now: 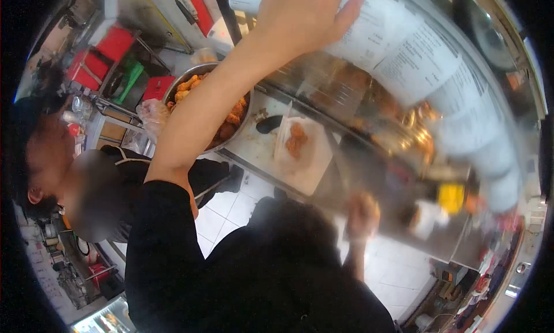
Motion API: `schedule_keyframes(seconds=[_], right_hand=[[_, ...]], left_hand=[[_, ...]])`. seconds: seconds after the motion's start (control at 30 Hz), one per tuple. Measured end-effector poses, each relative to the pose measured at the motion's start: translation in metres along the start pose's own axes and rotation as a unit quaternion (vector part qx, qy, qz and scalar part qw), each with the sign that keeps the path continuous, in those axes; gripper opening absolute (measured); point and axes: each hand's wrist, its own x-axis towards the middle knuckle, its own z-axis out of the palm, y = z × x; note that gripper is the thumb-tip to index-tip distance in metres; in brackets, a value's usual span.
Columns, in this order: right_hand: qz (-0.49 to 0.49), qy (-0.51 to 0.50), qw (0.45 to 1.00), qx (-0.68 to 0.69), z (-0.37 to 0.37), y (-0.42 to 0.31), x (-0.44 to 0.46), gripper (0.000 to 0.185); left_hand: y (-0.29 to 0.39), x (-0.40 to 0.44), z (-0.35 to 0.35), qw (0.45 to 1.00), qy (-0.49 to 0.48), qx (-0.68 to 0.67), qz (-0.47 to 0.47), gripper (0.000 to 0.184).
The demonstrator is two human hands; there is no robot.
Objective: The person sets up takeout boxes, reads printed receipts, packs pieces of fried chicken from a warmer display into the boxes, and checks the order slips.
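My left hand [306, 15] reaches up at the top of the view, over white printed order slips [415, 56] along a shelf edge. Its thumb is stretched out; the other fingers are cut off by the frame. Blurred by motion, my right hand [362, 216] is low beside the counter's front edge, and whether it holds anything is unclear. Between the hands, pieces of fried chicken [296, 139] lie on a white paper-lined tray [311, 168]. Under my left forearm stands a large metal bowl [249, 111] of fried chicken [184, 89], partly hidden by the arm.
A person in dark clothing [101, 194] is close on my left. Shiny golden metal items [418, 128] and a yellow object [451, 198] are on the counter to the right. White tiled floor [228, 209] shows below, and red containers [112, 41] are at the upper left.
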Motion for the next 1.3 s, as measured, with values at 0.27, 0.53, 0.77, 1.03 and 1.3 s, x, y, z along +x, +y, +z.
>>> schedule_keyframes(seconds=[0.27, 0.53, 0.77, 1.03, 1.3], right_hand=[[0.094, -0.105, 0.985, -0.102, 0.078, 0.119, 0.015, 0.028], [-0.092, -0.245, 0.960, -0.101, 0.135, 0.031, 0.131, 0.023], [-0.130, -0.305, 0.910, -0.250, 0.195, 0.025, 0.128, 0.024], [-0.159, -0.346, 0.896, -0.230, 0.218, 0.024, 0.087, 0.025], [-0.172, -0.481, 0.822, -0.250, 0.154, -0.040, 0.125, 0.027]], left_hand=[[0.023, -0.001, -0.026, 0.993, 0.059, 0.001, -0.098, 0.055], [0.220, -0.193, -0.044, 0.810, -0.122, -0.363, -0.444, 0.017], [0.313, -0.409, 0.065, 0.690, -0.510, -0.266, -0.439, 0.026], [0.281, -0.443, 0.090, 0.653, -0.137, -0.347, -0.659, 0.029], [0.280, -0.478, 0.093, 0.714, -0.053, -0.224, -0.662, 0.038]])
